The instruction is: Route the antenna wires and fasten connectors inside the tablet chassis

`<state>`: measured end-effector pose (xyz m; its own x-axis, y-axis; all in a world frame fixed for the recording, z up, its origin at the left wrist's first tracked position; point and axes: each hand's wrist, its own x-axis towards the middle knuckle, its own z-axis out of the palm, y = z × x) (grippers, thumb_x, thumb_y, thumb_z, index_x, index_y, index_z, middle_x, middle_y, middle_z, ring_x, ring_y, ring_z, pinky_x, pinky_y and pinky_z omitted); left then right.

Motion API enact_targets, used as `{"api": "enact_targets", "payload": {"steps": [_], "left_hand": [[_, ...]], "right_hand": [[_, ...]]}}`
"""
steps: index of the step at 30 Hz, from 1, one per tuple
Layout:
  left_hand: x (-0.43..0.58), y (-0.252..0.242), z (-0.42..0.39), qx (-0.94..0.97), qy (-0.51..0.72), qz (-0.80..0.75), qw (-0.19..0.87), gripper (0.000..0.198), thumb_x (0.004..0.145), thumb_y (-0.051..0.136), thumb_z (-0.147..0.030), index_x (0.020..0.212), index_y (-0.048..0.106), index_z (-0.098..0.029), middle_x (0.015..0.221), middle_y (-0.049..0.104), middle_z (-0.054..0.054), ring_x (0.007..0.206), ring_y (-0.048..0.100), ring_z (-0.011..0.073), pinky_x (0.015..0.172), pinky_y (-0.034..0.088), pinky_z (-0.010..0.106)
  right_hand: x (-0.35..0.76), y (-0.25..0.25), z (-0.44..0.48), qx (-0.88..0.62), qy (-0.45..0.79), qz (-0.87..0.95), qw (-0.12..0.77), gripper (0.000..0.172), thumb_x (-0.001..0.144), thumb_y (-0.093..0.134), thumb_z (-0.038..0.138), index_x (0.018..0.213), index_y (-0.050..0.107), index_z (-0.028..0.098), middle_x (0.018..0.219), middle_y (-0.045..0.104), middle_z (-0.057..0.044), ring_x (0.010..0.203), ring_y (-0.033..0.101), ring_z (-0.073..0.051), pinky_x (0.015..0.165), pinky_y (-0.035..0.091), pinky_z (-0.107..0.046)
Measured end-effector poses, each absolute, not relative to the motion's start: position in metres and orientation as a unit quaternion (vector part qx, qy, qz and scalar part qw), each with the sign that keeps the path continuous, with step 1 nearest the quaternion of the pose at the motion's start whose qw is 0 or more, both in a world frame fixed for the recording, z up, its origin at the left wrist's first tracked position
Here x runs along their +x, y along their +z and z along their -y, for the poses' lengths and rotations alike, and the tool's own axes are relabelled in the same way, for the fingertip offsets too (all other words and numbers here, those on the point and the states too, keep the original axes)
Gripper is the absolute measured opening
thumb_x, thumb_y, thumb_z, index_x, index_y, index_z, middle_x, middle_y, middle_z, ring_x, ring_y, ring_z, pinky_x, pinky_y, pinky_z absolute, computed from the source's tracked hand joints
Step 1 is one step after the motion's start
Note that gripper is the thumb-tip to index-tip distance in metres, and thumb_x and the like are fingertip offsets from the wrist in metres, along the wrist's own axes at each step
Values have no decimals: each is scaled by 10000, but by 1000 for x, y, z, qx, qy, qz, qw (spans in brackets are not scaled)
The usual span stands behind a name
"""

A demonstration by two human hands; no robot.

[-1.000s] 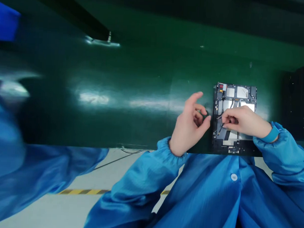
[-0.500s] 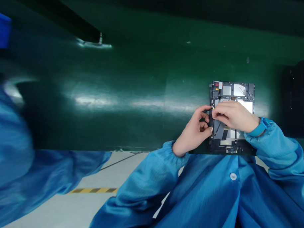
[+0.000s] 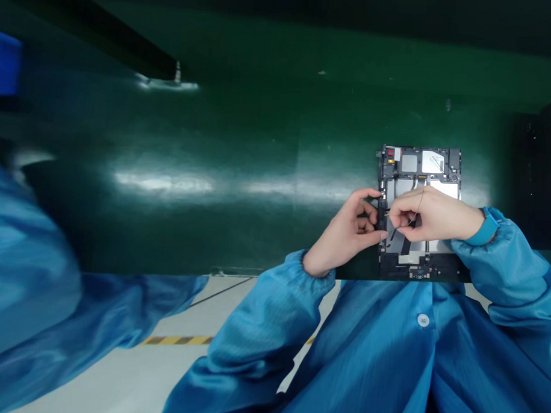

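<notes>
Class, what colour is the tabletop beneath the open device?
Green: the tabletop, best seen in the head view.

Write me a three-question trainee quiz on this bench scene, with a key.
1. True or false: the right hand is over the open device.
2. In the picture, the left hand is at which edge of the open device? A) top B) left C) right
3. Fill in: the blue wristband is on the ____ wrist.

Key: 1. True. 2. B. 3. Right.
</notes>
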<state>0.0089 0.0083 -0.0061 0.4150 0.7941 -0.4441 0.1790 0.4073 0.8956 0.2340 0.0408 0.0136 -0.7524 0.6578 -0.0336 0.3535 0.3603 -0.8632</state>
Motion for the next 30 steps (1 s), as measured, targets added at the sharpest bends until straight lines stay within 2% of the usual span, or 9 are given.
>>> {"api": "enact_targets", "payload": {"steps": [5, 9, 13, 18, 22, 30], "left_hand": [[10, -6, -7, 514, 227, -496, 663, 682, 712, 793, -171, 1300, 457, -255, 885, 507, -49, 716, 538, 93, 649, 480, 221], [15, -7, 1, 506, 240, -508, 655, 687, 717, 725, -148, 1329, 436, -262, 930, 506, -42, 666, 524, 74, 604, 461, 216], [22, -8, 9, 498, 266, -532, 632, 688, 704, 671, -110, 1341, 453, -248, 872, 485, -58, 618, 492, 62, 583, 439, 210], [28, -8, 7, 470, 285, -554, 625, 604, 671, 669, -111, 1239, 501, -228, 780, 488, -78, 609, 494, 72, 589, 452, 203], [29, -8, -1, 447, 283, -561, 637, 514, 682, 687, -159, 1153, 492, -228, 712, 484, -99, 569, 478, 77, 536, 428, 190], [28, -11, -13, 440, 300, -545, 648, 408, 729, 736, -218, 1051, 485, -217, 744, 534, -106, 444, 458, 31, 408, 367, 170]], "right_hand": [[234, 16, -41, -321, 486, 793, 178, 178, 766, 608, 34, 808, 612, 207, 721, 623, 44, 658, 564, -107, 654, 423, -231], [225, 5, -41, -356, 401, 810, 238, 147, 859, 599, 69, 817, 596, 209, 792, 647, 7, 737, 563, -140, 739, 441, -278], [219, -6, -39, -351, 358, 832, 238, 140, 942, 552, 112, 861, 609, 210, 830, 665, -23, 805, 577, -177, 811, 454, -330], [220, -8, -37, -361, 357, 832, 225, 155, 953, 534, 101, 895, 627, 212, 866, 675, -36, 846, 591, -195, 833, 463, -347], [219, -10, -36, -381, 342, 828, 231, 190, 958, 501, 78, 910, 637, 203, 898, 677, -54, 867, 600, -201, 815, 460, -333], [216, -13, -36, -405, 331, 817, 241, 183, 965, 512, 84, 920, 644, 202, 901, 666, -49, 851, 579, -189, 776, 419, -302]]}}
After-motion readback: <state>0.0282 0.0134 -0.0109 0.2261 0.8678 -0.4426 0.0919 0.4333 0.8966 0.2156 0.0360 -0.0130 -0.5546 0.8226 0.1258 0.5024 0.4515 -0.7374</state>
